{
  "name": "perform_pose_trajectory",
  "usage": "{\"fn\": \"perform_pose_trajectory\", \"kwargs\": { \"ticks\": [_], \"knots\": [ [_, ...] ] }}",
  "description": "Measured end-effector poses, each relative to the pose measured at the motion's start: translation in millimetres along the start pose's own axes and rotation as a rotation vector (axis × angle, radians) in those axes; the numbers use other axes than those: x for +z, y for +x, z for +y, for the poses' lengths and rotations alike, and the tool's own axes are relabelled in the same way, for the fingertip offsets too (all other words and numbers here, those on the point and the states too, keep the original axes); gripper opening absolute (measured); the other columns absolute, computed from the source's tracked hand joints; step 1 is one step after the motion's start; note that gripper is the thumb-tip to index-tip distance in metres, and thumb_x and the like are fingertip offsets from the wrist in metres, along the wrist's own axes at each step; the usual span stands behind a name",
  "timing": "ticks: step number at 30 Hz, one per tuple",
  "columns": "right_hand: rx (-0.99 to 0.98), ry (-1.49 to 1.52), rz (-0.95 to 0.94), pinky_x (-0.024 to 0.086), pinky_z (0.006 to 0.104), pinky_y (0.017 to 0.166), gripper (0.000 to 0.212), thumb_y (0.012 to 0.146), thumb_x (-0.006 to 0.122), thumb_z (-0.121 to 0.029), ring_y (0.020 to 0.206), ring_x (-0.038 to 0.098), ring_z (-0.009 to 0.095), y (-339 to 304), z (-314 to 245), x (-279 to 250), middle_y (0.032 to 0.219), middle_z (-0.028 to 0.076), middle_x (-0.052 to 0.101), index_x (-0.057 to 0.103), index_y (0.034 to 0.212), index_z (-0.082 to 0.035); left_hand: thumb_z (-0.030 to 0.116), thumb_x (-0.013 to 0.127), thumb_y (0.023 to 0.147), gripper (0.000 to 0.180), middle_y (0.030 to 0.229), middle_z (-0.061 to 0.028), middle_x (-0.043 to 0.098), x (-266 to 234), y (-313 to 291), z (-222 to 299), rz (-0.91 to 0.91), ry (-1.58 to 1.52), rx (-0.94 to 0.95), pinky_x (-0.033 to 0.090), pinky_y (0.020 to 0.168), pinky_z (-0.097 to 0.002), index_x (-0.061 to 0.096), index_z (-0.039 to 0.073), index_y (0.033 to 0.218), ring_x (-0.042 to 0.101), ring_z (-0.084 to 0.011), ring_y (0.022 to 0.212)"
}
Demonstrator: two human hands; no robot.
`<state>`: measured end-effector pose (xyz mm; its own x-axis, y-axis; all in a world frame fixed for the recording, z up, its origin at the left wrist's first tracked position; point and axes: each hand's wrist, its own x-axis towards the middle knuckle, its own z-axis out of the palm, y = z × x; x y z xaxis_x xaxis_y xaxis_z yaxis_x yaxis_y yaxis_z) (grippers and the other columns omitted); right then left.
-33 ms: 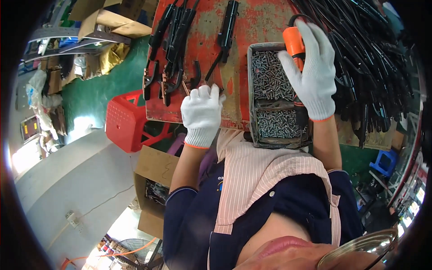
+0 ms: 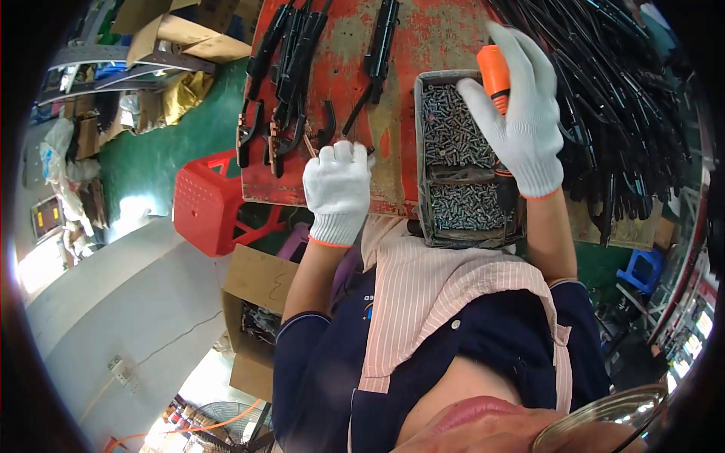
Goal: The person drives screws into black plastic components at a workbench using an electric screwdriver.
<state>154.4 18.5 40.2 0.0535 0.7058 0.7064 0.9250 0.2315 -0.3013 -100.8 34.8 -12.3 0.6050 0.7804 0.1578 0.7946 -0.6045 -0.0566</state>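
My left hand (image 2: 337, 189), in a white knitted glove, is closed in a fist at the table's front edge. A small dark end shows beside its fingers; the rest of what it grips is hidden. Just beyond lie black-handled clamps with copper-coloured jaws (image 2: 273, 147) and a loose curved black lever (image 2: 327, 124). My right hand (image 2: 525, 113), gloved the same way, has its fingers stretched and thumb spread around an orange powered screwdriver (image 2: 494, 69). Its palm partly covers the tool, which stands over a two-part box (image 2: 420, 162) of small metal screws (image 2: 457, 136).
More black handles (image 2: 380, 45) lie on the worn red table (image 2: 445, 30). A large heap of black rods or cables (image 2: 619, 113) fills the right side. At left stand a red plastic stool (image 2: 204, 204) and an open cardboard box (image 2: 257, 279). A blue stool (image 2: 642, 270) is at right.
My right hand has shifted slightly left, its thumb and fingers wider apart around the orange screwdriver. The left fist stays nearly in place.
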Motion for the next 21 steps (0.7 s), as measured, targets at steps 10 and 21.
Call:
{"fn": "perform_pose_trajectory", "kwargs": {
  "ticks": [10, 21],
  "knots": [
    [0.94, 0.198, -0.439, 0.054, 0.0316, 0.074, 0.056, 0.093, 0.057, -0.043, 0.086, 0.064, 0.021, 82, 9, 116, 0.111, 0.014, 0.061, 0.049, 0.13, -0.001, 0.014, 0.075, 0.071, 0.017, 0.067, -0.008, 0.059, -52, 29, -1, 0.235, -0.759, 0.064, 0.046, 0.052, -0.0352, 0.064, 0.006, 0.082, 0.06, -0.024, 0.058],
    [0.991, 1.657, -0.471, 0.05, 0.0251, 0.062, 0.023, 0.097, 0.056, -0.029, 0.067, 0.057, 0.012, 62, -13, 110, 0.081, 0.002, 0.06, 0.058, 0.098, -0.006, 0.014, 0.05, 0.097, 0.034, 0.084, -0.0195, 0.065, -35, 33, -6, 0.46, -0.912, -0.066, 0.052, 0.062, -0.0383, 0.049, 0.002, 0.128, 0.065, -0.0345, 0.065]
  ]
}}
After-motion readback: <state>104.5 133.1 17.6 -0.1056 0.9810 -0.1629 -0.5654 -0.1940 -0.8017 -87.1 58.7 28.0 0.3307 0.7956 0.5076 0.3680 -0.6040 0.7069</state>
